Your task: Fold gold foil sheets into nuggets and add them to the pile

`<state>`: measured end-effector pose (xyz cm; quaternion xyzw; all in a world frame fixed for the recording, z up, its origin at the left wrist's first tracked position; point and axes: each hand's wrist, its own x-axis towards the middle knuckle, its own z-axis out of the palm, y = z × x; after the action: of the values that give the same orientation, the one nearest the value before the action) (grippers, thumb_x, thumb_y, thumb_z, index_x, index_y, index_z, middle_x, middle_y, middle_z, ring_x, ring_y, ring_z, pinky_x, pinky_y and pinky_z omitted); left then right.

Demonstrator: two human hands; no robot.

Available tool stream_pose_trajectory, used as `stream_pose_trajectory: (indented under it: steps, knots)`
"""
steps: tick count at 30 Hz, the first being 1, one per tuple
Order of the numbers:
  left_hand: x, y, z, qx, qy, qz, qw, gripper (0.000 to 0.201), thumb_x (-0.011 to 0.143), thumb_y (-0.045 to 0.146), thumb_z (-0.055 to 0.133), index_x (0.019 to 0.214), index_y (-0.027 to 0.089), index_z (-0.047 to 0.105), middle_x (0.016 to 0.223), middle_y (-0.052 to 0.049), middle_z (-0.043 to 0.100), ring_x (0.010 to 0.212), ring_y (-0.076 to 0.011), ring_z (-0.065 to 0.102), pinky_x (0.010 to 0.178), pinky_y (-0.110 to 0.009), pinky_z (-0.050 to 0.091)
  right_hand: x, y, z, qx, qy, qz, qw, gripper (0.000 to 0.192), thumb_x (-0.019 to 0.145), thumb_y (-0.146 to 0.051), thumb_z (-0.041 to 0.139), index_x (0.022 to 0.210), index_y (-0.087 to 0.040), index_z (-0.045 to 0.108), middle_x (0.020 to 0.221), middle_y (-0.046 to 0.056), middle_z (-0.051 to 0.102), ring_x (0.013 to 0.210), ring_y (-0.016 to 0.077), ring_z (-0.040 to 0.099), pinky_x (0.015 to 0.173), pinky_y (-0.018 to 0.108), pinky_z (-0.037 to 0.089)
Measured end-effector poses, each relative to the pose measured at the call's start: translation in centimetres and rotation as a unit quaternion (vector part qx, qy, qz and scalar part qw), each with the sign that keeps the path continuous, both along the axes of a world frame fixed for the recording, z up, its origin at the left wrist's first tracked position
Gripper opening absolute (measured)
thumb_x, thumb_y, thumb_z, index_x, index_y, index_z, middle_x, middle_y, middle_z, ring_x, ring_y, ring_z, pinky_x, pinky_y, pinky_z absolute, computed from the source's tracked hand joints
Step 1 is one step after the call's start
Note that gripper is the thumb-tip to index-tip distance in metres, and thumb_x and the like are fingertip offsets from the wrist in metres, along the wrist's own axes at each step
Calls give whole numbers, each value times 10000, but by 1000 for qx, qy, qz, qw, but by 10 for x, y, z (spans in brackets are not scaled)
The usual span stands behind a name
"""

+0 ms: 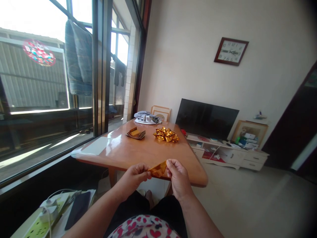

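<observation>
A small folded piece of gold foil paper (158,170) is pinched between both of my hands just above the near edge of the wooden table (128,152). My left hand (135,177) grips its left end and my right hand (177,177) grips its right end. Farther back on the table lie a pile of folded gold foil shapes (166,135) and a flat stack of gold paper sheets (136,133).
A bundle of cloth (146,118) sits at the table's far end. A large window (47,82) runs along the left. Low at left, a power strip (46,215) and a dark phone (78,209). A TV (206,119) on a white cabinet (230,153) stands against the far wall.
</observation>
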<state>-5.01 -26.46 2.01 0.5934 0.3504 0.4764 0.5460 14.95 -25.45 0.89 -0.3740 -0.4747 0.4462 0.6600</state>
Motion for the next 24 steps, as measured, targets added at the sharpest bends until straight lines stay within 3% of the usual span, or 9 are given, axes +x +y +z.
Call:
stream_pose_trajectory:
  steps: [4,10,16,24]
  knots:
    - [-2,3,-2,-35,15,22,999,236,782,379,734,803,154,664,644,-1,657,596,-120,523,610,-229,398,2,1,-4,-17,-16,12,1000,304,824,-469,752,850,-178,670,659,-36,542,545,81,389,517,224,294]
    - [0,10,-9,-32,21,50,998,186,756,302,664,867,153,655,684,-25,711,611,-136,587,633,-253,447,0,2,-5,-57,13,53,997,282,811,-401,754,941,-184,630,666,-33,605,502,64,415,470,188,286]
    - [0,22,-20,24,46,98,994,169,759,290,649,846,150,689,764,-44,728,687,-160,622,675,-275,480,-1,1,-4,-84,31,86,992,262,812,-330,715,993,-192,586,741,22,705,593,117,584,542,210,437]
    - [-2,30,-32,87,92,126,984,238,831,367,644,936,167,719,854,-57,757,814,-227,689,757,-322,511,-4,2,-2,-93,8,58,994,316,790,-383,758,961,-187,579,699,-1,679,557,101,561,509,193,421]
